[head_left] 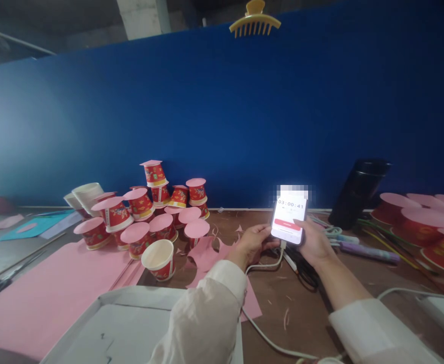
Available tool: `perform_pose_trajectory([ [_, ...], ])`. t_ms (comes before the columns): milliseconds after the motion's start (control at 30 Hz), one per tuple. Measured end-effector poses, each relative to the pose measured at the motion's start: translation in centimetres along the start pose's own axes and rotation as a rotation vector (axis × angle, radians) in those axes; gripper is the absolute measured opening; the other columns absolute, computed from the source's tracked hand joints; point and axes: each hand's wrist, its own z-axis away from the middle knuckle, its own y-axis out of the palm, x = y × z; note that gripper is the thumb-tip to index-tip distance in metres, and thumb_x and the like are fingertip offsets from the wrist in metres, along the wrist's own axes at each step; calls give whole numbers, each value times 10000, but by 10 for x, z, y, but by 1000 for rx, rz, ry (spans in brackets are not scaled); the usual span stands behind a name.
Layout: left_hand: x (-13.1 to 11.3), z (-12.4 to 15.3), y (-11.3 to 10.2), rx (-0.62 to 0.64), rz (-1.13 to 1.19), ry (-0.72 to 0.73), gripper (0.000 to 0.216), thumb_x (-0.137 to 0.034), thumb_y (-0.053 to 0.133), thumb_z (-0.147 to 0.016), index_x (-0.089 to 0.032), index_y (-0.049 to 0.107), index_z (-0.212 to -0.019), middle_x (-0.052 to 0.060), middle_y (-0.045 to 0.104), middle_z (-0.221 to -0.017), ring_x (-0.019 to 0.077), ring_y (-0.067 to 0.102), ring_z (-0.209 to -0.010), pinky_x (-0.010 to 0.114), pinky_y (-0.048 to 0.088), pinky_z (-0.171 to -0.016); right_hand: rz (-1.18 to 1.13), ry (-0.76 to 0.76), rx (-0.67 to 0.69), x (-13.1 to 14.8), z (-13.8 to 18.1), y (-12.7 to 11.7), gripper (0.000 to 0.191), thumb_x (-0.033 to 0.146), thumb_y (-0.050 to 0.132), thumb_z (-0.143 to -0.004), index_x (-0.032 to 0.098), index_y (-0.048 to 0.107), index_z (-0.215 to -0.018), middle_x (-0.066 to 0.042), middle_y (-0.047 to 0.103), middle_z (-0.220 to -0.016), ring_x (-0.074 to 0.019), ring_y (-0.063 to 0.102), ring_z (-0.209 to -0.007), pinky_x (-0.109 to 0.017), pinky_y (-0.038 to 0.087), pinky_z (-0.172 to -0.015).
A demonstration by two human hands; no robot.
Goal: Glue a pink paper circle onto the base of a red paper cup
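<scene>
Head view: a phone (287, 222) is held up over the right half of the brown table (282, 313), nearer its far edge, which runs along a blue partition (222, 116). The phone stands in portrait: its long axis runs from the near edge of the table toward the far one, its upper end leaning slightly right. The lit screen faces the camera, reading 03:00:41, and the lower end, with a white cable (262, 338) plugged in, points back to the near edge.

The right hand (315, 245) is closed about the phone's right side, thumb over the screen by a red bar; its other fingers are hidden behind. The left hand (254, 243) has its fingertips together at the lower left corner; whether they pinch it, I cannot tell.

Red paper cups (142, 208) stand left along the far edge; a black flask (358, 194) leans to the right.
</scene>
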Motion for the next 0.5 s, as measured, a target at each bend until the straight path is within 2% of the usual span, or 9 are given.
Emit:
perform_pose_trajectory([
  [167,-1,0,0,1,-14,-1,272,-272,858,-822,-93,780,-1010,128,749,-1011,114,654,-740,267,569,-764,-2,-4,-1,-1,0,-1,426,292,821,-684,227,704,-1088,-51,808,-976,-298,780,-924,-468,649,-834],
  [367,-1,1,1,-4,-17,-2,177,-212,769,-895,-88,781,-1021,125,752,-994,105,654,-726,237,555,-736,-7,0,-8,0,0,1,400,282,819,-681,228,713,-1063,-38,806,-940,-297,782,-911,-468,649,-839],
  [500,-2,2,1,3,-21,-3,224,-239,809,-866,-82,782,-1024,130,753,-983,110,647,-725,251,556,-747,-10,0,-8,1,0,1,395,273,820,-676,228,713,-1053,-43,808,-959,-304,780,-934,-478,647,-850],
])
